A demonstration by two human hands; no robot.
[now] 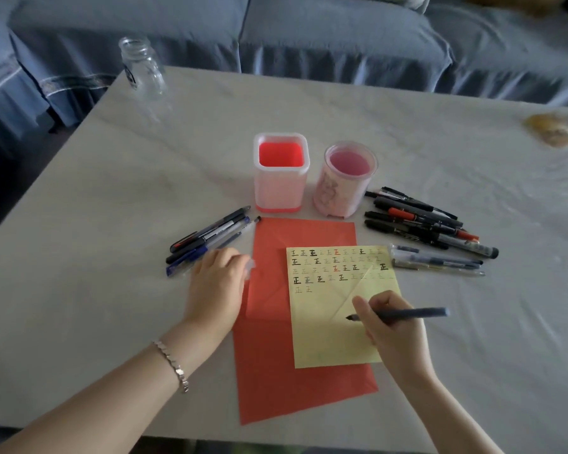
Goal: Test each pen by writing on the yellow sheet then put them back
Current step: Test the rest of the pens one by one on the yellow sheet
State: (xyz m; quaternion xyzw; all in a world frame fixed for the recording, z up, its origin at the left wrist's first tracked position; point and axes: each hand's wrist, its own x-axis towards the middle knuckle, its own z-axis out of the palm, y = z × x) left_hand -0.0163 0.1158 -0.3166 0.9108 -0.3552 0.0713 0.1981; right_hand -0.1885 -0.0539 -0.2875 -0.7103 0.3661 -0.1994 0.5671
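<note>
so the right hand (pixel 391 326) has a pinch grip on a dark pen (pixel 413 313), tip over the yellow sheet (pixel 328 342) for testing, while the left hand (pixel 217 283) beside the sheet curls round something clear (pixel 250 265) (its cap, probably).

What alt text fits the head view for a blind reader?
The right hand holds a pen over a yellow sheet with rows of test marks, on red paper. The left hand is by a pen pile; a second pile, a square holder and a round holder lie beyond.
</note>
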